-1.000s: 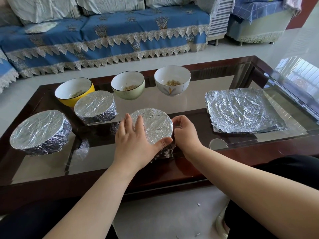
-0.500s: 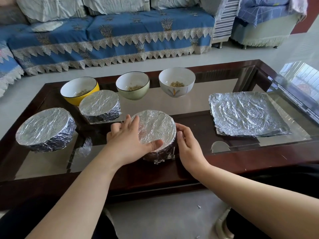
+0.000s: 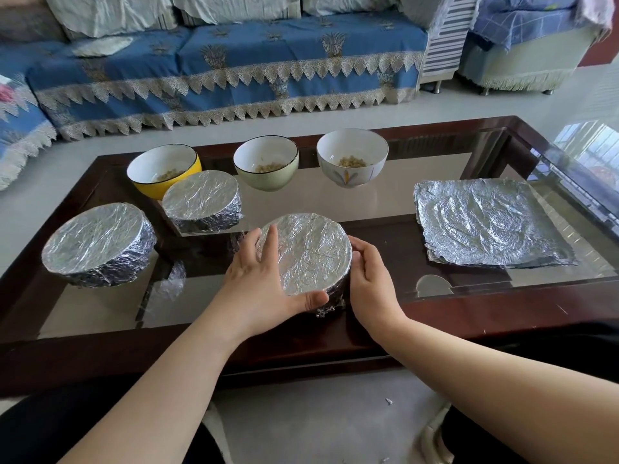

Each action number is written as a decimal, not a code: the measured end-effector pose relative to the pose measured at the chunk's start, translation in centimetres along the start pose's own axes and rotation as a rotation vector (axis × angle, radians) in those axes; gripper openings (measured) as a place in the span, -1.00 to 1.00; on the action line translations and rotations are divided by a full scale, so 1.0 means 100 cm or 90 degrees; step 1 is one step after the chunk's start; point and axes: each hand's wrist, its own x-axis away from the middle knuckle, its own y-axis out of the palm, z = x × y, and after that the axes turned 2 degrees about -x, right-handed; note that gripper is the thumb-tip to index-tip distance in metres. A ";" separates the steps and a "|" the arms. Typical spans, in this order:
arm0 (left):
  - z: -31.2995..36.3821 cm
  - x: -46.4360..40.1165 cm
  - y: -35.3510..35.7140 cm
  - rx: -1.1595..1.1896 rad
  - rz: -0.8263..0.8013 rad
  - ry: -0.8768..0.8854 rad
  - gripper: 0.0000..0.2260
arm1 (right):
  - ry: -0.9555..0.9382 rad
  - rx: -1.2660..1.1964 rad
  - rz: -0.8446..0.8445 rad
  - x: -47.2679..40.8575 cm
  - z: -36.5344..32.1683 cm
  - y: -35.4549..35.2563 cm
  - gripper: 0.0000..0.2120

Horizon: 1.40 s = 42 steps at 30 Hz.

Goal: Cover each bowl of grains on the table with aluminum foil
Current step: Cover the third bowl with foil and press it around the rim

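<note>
Near table edge: foil-covered bowl point(image 3: 310, 254) | we cup it, left hand point(image 3: 259, 279) curled round its left side, thumb at the front, right hand point(image 3: 368, 279) curved against its right | crimp foil evenly under rim, light pressure, no tearing.

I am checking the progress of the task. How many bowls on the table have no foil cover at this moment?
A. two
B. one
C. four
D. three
D: the yellow bowl, the green bowl and the white bowl stand open with grains showing.
</note>
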 end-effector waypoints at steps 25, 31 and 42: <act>0.003 -0.001 0.010 0.080 0.082 0.011 0.26 | 0.322 -0.274 0.078 -0.020 -0.001 0.009 -0.89; 0.004 -0.002 0.012 0.100 0.098 0.013 0.26 | 0.313 -0.179 0.061 -0.026 -0.001 0.008 -0.80; 0.002 -0.006 0.020 0.134 0.134 0.016 0.32 | 0.255 -0.099 0.037 -0.026 -0.012 -0.002 -0.82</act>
